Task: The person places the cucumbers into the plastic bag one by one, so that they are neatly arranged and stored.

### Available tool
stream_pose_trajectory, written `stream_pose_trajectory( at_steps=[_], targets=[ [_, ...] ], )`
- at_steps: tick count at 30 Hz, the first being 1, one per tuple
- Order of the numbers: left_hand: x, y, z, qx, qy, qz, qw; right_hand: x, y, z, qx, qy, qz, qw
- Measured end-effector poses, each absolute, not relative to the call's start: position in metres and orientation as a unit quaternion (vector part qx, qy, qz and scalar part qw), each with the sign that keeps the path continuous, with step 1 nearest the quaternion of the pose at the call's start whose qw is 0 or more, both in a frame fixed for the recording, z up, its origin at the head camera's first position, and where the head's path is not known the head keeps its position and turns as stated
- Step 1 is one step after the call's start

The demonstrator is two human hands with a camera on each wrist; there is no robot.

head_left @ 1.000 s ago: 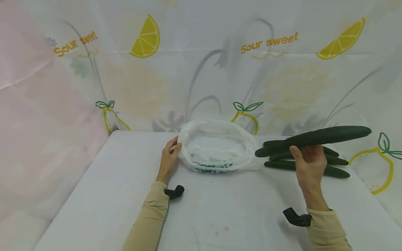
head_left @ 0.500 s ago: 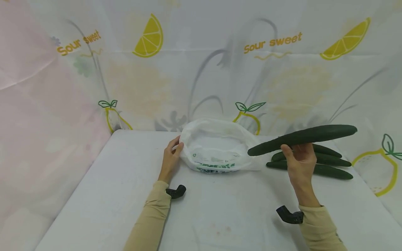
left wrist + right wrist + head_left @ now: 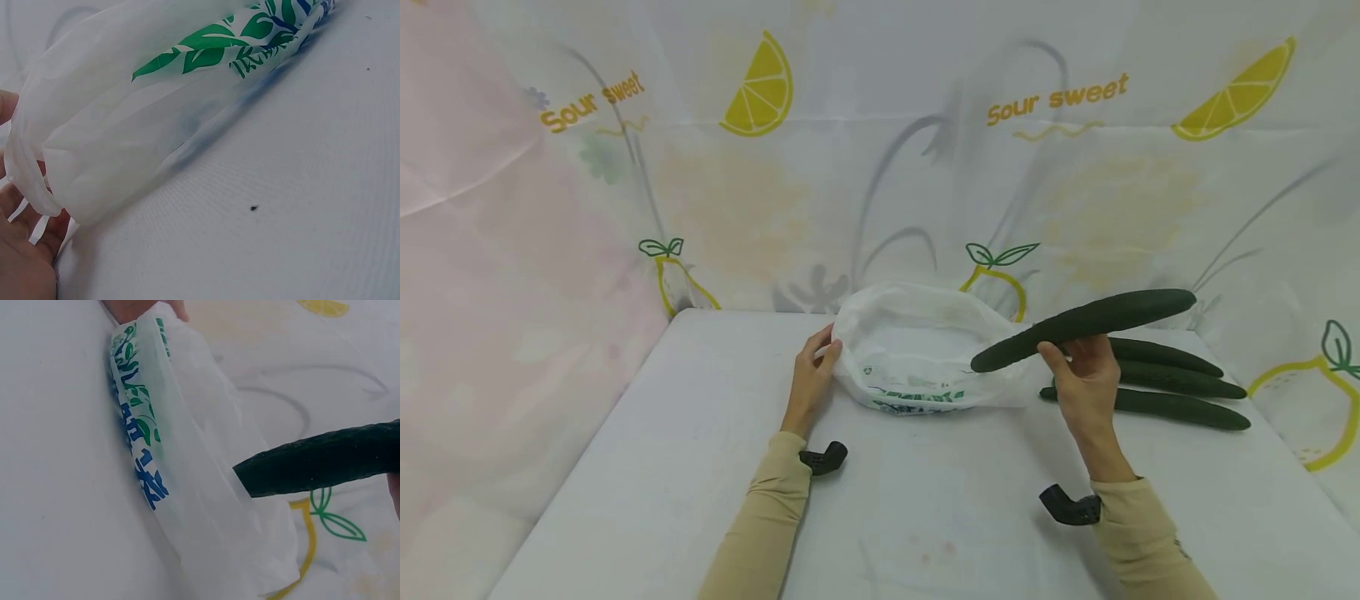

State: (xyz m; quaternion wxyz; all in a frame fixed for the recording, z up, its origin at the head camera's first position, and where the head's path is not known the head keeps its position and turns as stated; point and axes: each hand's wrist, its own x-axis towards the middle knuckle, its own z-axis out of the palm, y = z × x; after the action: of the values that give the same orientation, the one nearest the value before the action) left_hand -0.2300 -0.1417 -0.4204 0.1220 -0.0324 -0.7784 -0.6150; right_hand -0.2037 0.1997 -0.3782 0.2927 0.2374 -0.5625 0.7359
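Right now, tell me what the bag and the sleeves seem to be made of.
Bag: probably thin plastic film, smooth and milky; it looks translucent and wrinkles in loose folds.
Sleeves: cloth, matte, judging by the soft creases; which fibre, I can't tell.

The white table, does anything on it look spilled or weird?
Two small things: the left wrist view shows a dark speck near the plastic bag, and faint pinkish marks show at the near side of the table. They look odd against the white; I can't tell what they are.
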Motion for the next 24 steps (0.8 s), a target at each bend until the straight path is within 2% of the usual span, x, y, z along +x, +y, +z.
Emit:
stream_pose_trajectory(
  at_steps=[13,20,24],
  targets=[
    [-0.231,-0.142,-0.419,-0.030,-0.781,-0.612,0.121,-0.214,0.185,-0.385,0.246,-0.628,0.686,0.273],
    [-0.250,-0.149,-0.449,-0.029,-0.770,-0.626,0.123,-0.207,0.173,-0.377,0.259,-0.681,0.630,0.270],
    [-0.251,-0.147,-0.453,-0.024,-0.774,-0.618,0.132,-0.202,0.165,-0.368,0.276,-0.711,0.586,0.275]
  ],
)
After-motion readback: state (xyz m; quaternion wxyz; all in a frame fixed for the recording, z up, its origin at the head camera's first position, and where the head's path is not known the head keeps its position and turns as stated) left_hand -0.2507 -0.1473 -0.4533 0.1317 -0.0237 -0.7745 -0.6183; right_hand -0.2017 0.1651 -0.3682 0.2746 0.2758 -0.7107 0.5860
